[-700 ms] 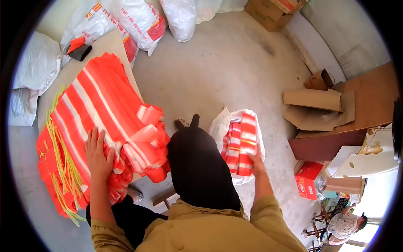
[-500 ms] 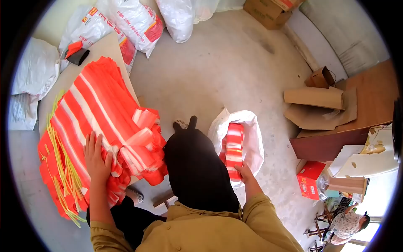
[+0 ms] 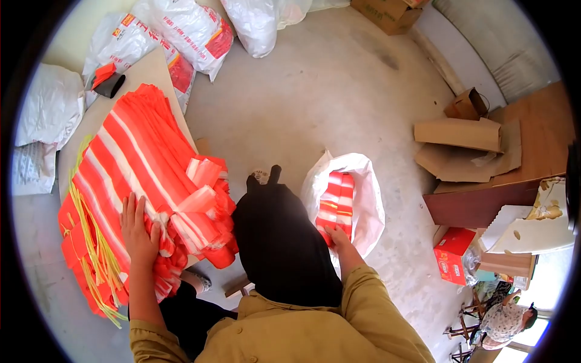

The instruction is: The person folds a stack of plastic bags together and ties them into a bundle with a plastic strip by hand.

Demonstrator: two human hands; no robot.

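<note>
My left hand (image 3: 139, 233) lies flat, fingers spread, on a large pile of red-and-white striped fabric (image 3: 136, 160) on the board at left. Thin yellow ties (image 3: 91, 236) hang over the pile's left edge. At the mouth of an open white sack (image 3: 370, 199), my right hand (image 3: 339, 238) grips the near end of a folded red-and-white striped fabric bundle (image 3: 344, 209). Its fingertips are partly hidden against the cloth. Another striped stretch lies right alongside inside the sack, with a yellow band across the folds.
Full white sacks (image 3: 181, 30) line the back left wall. A red and black item (image 3: 108, 80) lies on the board's far end. At right are opened cardboard (image 3: 463, 151), a red box (image 3: 454, 254) and a seated person (image 3: 505, 320). My knee in black trousers (image 3: 281, 242) is between pile and sack.
My right hand has shifted left and slightly up with the striped bundle, which now sits lower in the sack beside another. My left hand stays on the pile.
</note>
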